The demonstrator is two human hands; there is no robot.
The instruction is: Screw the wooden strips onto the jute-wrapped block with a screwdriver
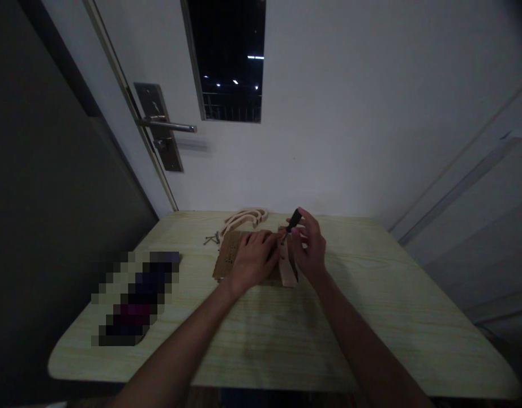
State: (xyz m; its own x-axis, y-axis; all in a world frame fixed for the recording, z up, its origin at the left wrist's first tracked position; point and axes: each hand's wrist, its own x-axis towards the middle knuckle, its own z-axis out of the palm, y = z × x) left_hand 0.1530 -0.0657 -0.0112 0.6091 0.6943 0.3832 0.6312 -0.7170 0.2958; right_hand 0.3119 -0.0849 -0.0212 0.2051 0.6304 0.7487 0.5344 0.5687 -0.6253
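Note:
A flat wooden board [227, 254] with rows of small holes lies on the pale table [286, 334]. My left hand [255, 258] rests on the board, fingers curled and pressing it down near an upright wooden piece [289, 271]. My right hand [309, 246] is closed round a small screwdriver with a black handle [294, 220]. Its tip points down-left at the spot between my two hands. Two curved wooden parts [246, 217] lie just behind the board. A few loose screws [210, 239] sit to the left of it.
A blurred-out dark object [133, 297] lies on the table's left part. Behind the table is a white door with a metal lever handle [165, 126] and a dark window panel [229, 59]. The table's front edge is near me.

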